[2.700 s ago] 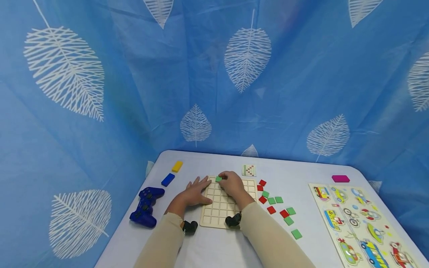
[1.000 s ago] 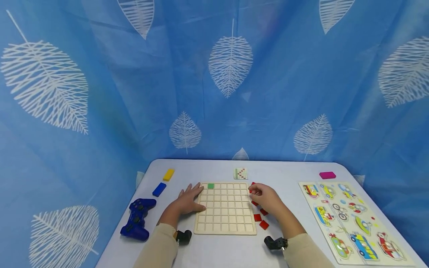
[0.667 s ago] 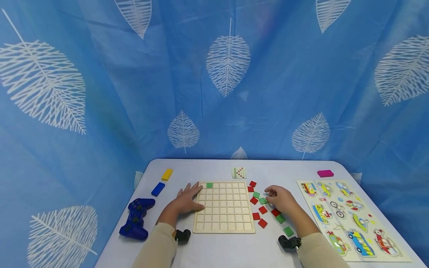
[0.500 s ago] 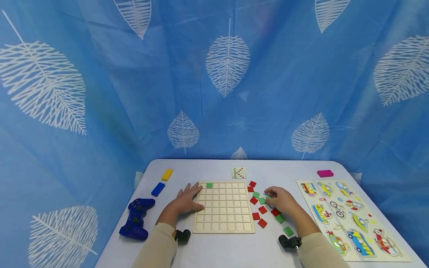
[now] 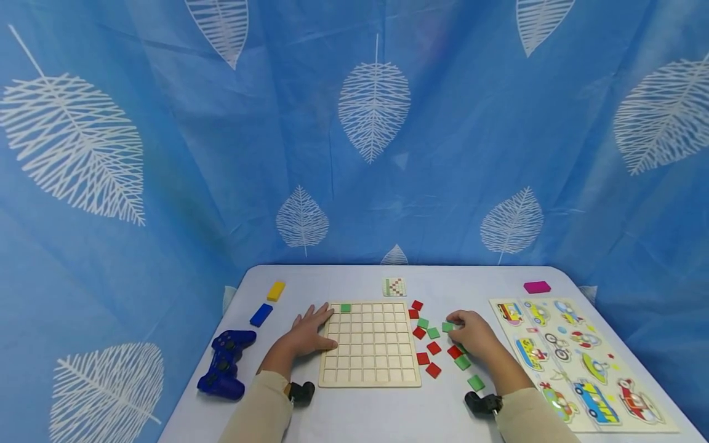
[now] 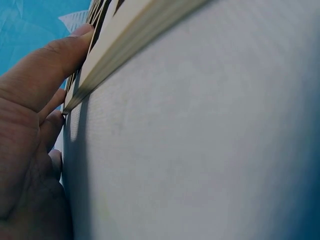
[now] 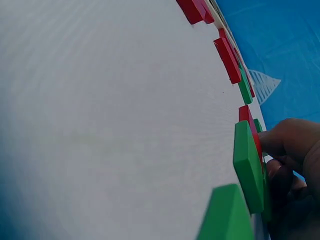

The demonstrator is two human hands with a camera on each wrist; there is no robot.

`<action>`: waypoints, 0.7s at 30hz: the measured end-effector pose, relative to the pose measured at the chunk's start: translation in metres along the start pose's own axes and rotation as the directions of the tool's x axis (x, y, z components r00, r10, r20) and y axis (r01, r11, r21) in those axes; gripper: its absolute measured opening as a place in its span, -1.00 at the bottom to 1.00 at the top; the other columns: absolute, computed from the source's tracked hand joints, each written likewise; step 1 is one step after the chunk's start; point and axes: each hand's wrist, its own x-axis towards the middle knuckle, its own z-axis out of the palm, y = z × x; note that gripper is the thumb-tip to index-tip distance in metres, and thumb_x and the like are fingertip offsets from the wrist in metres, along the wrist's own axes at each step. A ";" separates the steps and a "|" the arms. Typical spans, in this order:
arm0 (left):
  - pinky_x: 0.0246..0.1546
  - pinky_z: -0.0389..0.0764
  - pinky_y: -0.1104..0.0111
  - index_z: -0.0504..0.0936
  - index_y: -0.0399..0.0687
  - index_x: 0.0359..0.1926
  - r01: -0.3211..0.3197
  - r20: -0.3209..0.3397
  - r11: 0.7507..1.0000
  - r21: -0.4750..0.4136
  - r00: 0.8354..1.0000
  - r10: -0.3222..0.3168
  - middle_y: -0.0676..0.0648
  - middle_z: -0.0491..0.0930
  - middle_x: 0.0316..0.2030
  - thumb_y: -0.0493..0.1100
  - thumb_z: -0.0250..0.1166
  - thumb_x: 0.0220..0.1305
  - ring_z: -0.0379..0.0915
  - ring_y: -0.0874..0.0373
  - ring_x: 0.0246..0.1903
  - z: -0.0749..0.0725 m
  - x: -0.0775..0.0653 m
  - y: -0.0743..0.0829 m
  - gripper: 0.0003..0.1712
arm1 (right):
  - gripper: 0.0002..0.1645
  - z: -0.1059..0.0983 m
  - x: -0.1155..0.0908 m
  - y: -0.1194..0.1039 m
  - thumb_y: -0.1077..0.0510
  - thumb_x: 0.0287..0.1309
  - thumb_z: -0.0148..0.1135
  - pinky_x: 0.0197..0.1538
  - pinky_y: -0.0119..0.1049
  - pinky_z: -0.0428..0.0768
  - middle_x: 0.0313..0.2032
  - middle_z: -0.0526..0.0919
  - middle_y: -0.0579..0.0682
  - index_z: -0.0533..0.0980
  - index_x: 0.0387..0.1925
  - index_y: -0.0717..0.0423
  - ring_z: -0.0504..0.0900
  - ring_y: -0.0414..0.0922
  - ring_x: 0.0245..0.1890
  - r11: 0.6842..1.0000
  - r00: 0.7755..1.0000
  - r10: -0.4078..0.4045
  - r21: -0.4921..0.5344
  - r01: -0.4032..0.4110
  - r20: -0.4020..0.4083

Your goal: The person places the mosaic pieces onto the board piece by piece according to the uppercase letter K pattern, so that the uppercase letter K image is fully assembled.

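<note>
My left hand (image 5: 307, 333) lies with fingers spread along the left side of a wooden grid board (image 5: 370, 360). Its thumb rests on the board's edge, as the left wrist view shows. One green square tile (image 5: 346, 307) sits in the board's top row. To the right of the board, my right hand (image 5: 475, 335) pinches another green tile (image 5: 447, 327) by its right side, just over the table. Loose red tiles (image 5: 433, 370) and green tiles (image 5: 476, 383) lie about that hand. In the right wrist view, a nearer green tile (image 7: 248, 165) partly covers its fingertips.
A small pattern card (image 5: 394, 287) lies behind the board. On the left are a blue game controller (image 5: 223, 364), a blue block (image 5: 261, 315) and a yellow block (image 5: 276, 290). A vehicle puzzle board (image 5: 576, 363) and a magenta block (image 5: 537, 287) are on the right.
My right hand let go of the green tile in the board's top row, moved right to the loose tiles and took hold of another green one. My left hand stayed at the board.
</note>
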 end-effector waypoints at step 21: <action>0.63 -0.30 -0.18 0.26 0.10 0.62 -0.027 0.001 1.000 -0.004 1.000 0.027 -0.02 0.00 0.68 0.19 0.57 0.16 -0.34 -0.17 0.68 -0.001 0.001 -0.003 0.10 | -0.70 -0.002 0.004 -0.011 0.16 0.20 0.42 -0.06 -0.12 0.68 -0.07 0.64 0.09 0.62 -0.04 0.15 0.54 0.02 -0.08 1.000 1.000 0.003 -0.029 -0.003 0.003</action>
